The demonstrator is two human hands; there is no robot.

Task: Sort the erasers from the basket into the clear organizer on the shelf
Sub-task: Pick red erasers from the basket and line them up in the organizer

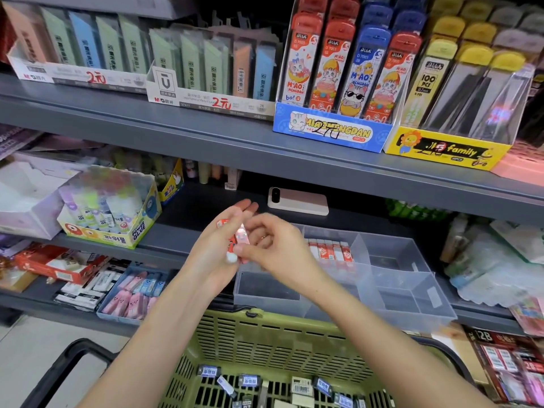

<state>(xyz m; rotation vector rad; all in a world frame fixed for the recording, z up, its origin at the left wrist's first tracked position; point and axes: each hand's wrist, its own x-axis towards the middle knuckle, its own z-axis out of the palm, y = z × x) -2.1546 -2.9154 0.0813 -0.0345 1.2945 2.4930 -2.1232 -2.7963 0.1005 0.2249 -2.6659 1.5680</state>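
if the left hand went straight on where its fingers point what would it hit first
Probably the phone lying on the shelf just past the left hand's fingertips; depth is unclear, so it could pass above it.

Head view looks down, close, at shelf [265, 148] and basket [265, 334].

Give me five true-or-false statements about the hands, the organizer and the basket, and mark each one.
1. The left hand holds red-and-white erasers. True.
2. The clear organizer is completely empty. False: a row of erasers stands in one back compartment.
3. Dark-labelled erasers lie in the green basket. True.
4. A phone lies in the basket. False: the phone lies on the shelf behind the organizer.
5. The right hand rests on the basket rim. False: it pinches the erasers in the left hand.
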